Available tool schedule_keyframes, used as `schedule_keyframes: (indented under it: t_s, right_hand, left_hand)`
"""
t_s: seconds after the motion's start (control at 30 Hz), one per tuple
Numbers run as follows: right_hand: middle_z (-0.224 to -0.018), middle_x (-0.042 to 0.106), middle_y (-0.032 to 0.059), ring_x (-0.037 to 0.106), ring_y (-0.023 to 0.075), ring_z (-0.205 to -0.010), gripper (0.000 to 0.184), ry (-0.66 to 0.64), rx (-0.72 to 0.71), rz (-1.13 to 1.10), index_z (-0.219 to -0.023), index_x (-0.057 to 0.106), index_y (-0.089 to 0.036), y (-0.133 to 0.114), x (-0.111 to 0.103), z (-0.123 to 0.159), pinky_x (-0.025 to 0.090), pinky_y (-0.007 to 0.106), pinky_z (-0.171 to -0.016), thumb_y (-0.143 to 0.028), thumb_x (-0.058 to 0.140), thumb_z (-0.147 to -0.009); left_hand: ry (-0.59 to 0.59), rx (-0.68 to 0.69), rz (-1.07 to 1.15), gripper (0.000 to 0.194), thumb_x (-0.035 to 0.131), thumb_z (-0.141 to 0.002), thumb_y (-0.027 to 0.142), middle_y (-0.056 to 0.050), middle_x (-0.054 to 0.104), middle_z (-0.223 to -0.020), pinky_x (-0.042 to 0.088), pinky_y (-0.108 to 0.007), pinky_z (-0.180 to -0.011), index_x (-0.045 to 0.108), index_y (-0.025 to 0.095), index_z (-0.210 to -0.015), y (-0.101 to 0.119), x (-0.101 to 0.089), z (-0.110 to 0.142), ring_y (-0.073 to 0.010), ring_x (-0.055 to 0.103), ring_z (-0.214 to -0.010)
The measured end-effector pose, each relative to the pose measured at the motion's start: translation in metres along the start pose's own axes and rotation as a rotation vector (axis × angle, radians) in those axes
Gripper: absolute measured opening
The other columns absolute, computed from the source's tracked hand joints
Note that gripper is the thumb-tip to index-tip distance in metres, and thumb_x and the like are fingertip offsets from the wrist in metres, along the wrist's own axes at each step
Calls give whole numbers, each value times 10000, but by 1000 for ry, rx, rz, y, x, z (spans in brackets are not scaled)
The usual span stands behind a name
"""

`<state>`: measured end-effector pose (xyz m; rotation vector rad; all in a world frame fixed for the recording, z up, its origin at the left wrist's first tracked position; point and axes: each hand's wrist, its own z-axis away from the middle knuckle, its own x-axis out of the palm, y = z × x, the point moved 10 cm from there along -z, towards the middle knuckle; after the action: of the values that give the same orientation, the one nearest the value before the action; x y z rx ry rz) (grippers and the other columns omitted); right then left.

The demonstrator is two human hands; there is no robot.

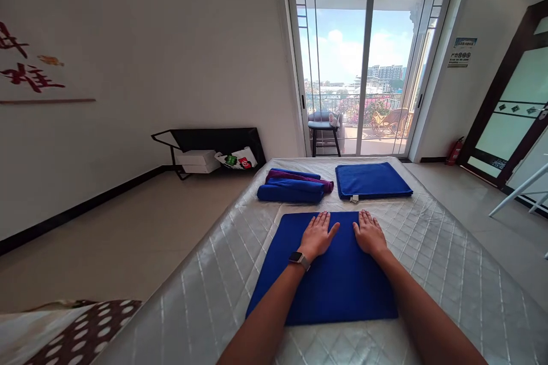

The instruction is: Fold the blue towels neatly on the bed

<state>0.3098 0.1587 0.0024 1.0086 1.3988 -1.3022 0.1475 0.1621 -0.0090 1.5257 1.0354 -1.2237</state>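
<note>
Left hand and right hand flat, thumbs out, on blue rectangular cloth
Likely light, soft; best gripped by its corners.

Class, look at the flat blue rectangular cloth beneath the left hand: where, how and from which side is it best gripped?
Probably by its near edge, pinched at two spots, with fingers slipping under from the person's own side. The flat blue rectangular cloth lies spread on the silvery quilted mattress, and that edge's middle stretch is uncovered.

blue cloth | rectangular | lying flat | on silvery quilted mattress
</note>
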Motion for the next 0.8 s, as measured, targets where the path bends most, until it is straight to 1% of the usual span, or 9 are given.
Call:
schedule_keyframes:
  t_s: [0.07, 0.13, 0.17, 0.23, 0.3, 0.43, 0.67, 0.8]
  right_hand:
    - [-1654, 244, 122, 138, 187, -1545, 642, -13, 6, -3, -1587, 246, -52, 0, 1, 0, 111, 363, -1240, -386, 225, -1039]
    - [-1656, 238, 118, 132, 184, -1546, 644, -20, 11, 4, -1589, 239, -53, 0, 1, 0, 105, 356, -1240, -387, 225, -1039]
    - [-1657, 234, 116, 132, 184, -1546, 644, -20, 13, 8, -1589, 240, -55, 1, 1, 0, 103, 354, -1240, -388, 223, -1038]
    - [-1659, 227, 109, 136, 183, -1545, 643, -16, 13, 16, -1591, 245, -64, 2, 2, -1, 105, 356, -1240, -390, 219, -1037]
    - [-1659, 225, 104, 143, 185, -1544, 643, -11, 9, 23, -1592, 249, -73, 3, 2, -1, 110, 361, -1239, -394, 216, -1036]
    - [-1659, 230, 110, 152, 184, -1543, 646, -9, 3, 51, -1592, 244, -71, 4, 2, -2, 121, 361, -1236, -398, 206, -1037]
    - [-1660, 225, 134, 149, 188, -1543, 651, -67, 7, 98, -1587, 228, -37, 3, 0, -3, 118, 372, -1240, -381, 201, -1036]
    - [-1655, 244, 130, 155, 184, -1542, 632, -28, -5, 111, -1585, 252, -57, 1, -3, -5, 117, 394, -1242, -356, 209, -1031]
  left_hand:
    - [4, -108, -8, 763, 125, -1020, 589, -153, 333, -1617, 233, -434, -1237, 357, 87, -1545, -50, -4, 14, -263, 273, -1515]
    - [13, -191, -6, 831, 123, -996, 650, -169, 316, -1621, 228, -436, -1236, 341, 66, -1546, -92, -8, 27, -275, 268, -1516]
    - [21, -212, 3, 859, 123, -985, 675, -175, 313, -1620, 230, -439, -1233, 334, 60, -1547, -106, -10, 32, -281, 268, -1516]
    - [39, -227, 30, 895, 126, -968, 705, -184, 313, -1617, 240, -442, -1227, 329, 52, -1546, -122, -12, 39, -291, 263, -1516]
    - [51, -231, 49, 911, 137, -961, 715, -193, 309, -1615, 243, -443, -1224, 326, 41, -1544, -126, -11, 40, -300, 250, -1519]
    - [51, -245, 64, 919, 142, -958, 714, -201, 301, -1616, 226, -437, -1229, 318, 27, -1543, -120, -9, 38, -301, 231, -1524]
    - [54, -233, 75, 914, 124, -958, 707, -201, 315, -1614, 226, -439, -1229, 335, 28, -1534, -116, -13, 38, -301, 237, -1523]
    - [48, -228, 66, 905, 104, -971, 682, -215, 306, -1613, 237, -449, -1226, 331, 7, -1530, -115, -12, 37, -308, 247, -1519]
